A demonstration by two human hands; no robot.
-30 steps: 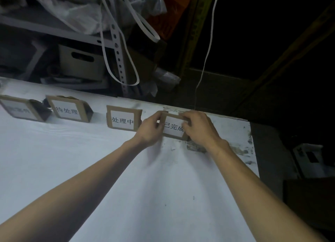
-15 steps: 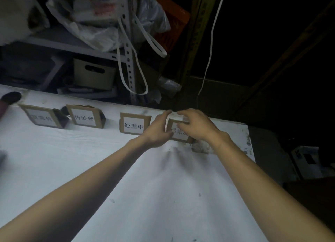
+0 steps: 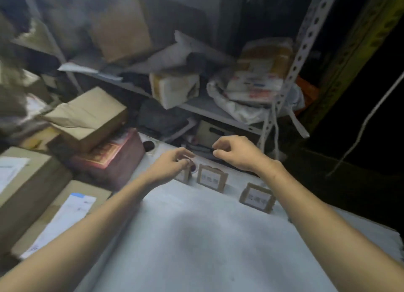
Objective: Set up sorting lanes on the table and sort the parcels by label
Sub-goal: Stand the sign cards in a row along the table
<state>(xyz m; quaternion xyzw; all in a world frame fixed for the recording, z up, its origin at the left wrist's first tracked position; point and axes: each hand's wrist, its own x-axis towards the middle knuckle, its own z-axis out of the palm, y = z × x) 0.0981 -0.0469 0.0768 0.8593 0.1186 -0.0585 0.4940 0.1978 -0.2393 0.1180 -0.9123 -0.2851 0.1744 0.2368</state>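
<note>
Covering end label card (image 3: 183, 176), left hand (image 3: 169, 167), grip unclear, right hand (image 3: 239, 152) nearby, loosely curled

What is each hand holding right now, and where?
Left hand seems to pinch the leftmost lane sign by its top edge; right hand holds nothing.

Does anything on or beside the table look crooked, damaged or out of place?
The tan parcel lies askew on the dark red box by the table's left edge, its top crumpled. The two plainly visible lane cards stand upright. Blur hides finer faults.
</note>
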